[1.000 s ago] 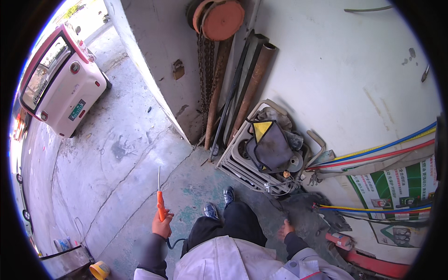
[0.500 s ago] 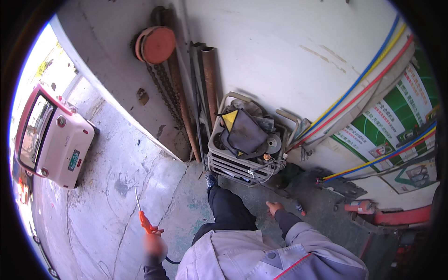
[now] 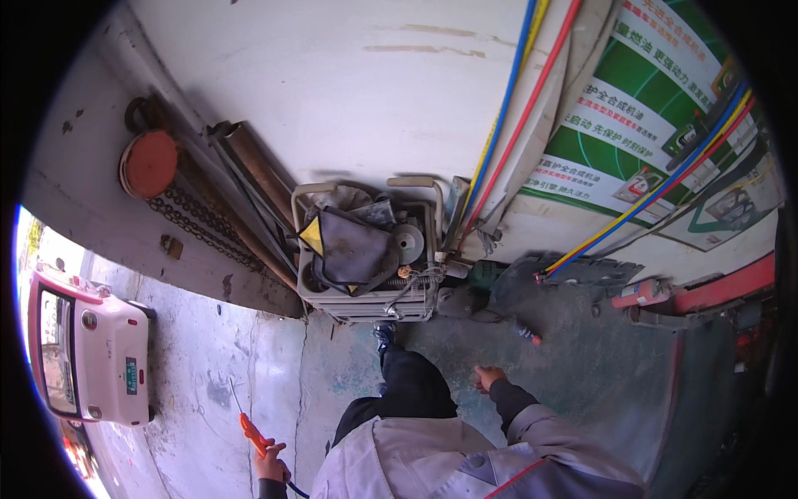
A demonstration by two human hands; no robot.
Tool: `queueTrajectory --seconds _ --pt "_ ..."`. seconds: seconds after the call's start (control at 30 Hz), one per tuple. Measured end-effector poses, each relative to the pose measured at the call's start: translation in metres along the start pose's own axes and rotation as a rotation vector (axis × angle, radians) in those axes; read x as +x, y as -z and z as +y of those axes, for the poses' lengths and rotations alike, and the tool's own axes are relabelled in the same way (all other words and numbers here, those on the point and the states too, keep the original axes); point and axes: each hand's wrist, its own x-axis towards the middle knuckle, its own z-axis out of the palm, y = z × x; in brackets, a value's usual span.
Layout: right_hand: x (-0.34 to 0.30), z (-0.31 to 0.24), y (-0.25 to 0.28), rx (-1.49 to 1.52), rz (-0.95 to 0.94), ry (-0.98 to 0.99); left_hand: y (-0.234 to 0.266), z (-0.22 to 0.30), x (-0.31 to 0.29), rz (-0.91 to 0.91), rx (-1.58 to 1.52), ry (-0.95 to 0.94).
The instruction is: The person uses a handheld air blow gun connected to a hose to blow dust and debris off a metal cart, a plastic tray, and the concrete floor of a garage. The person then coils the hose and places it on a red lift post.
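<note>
Looking down past a pale grey jacket (image 3: 416, 457) and dark trousers (image 3: 407, 387), with a shoe (image 3: 384, 334) in sight, onto a worn concrete floor (image 3: 582, 391). In the left hand (image 3: 270, 462), out to the left of the jacket: an orange tool (image 3: 253, 434), grasped by its handle, with fingers wrapped round. At its far end, a thin metal nozzle (image 3: 234, 394), pointing ahead and slightly left over the floor. Below the hand, a dark hose (image 3: 297, 491) curving toward the jacket. To the right of the trousers, out over the floor, the right hand (image 3: 489, 379), with fingers partly curled; cannot tell from here: clenched or loose. Straight ahead, at the floor's far edge and against the white wall (image 3: 332, 108), a beige cart (image 3: 366, 306), heaped with gear. Toward the cart's left edge, a dark bag (image 3: 356, 249) with a yellow patch; toward its right edge, a grey disc (image 3: 408, 244). Beyond the cart's left edge, pipes (image 3: 259, 170) leaning on the wall, then a chain (image 3: 204, 220) near an orange wheel (image 3: 151, 163). Above the cart's right corner, blue, yellow and red hoses (image 3: 499, 116) beside a green and white poster (image 3: 607, 108). Farther right, a red cylinder (image 3: 644, 293) near a red beam (image 3: 723, 283). At far left, a pink and white car (image 3: 100, 349)
</note>
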Motion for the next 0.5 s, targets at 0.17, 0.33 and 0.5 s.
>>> queueTrajectory --seconds 0.17,0.33,0.5 --pt "-0.02 0.085 0.055 0.047 0.171 -0.262 -0.054 0.053 0.006 -0.15 0.079 -0.015" --pt "-0.007 0.067 0.068 -0.168 0.081 -0.22 -0.093 0.073 -0.023 -0.186 0.075 -0.012" --pt "0.041 -0.092 0.056 -0.711 0.052 0.795 -0.126 0.084 -0.043 -0.088 -0.004 0.03"
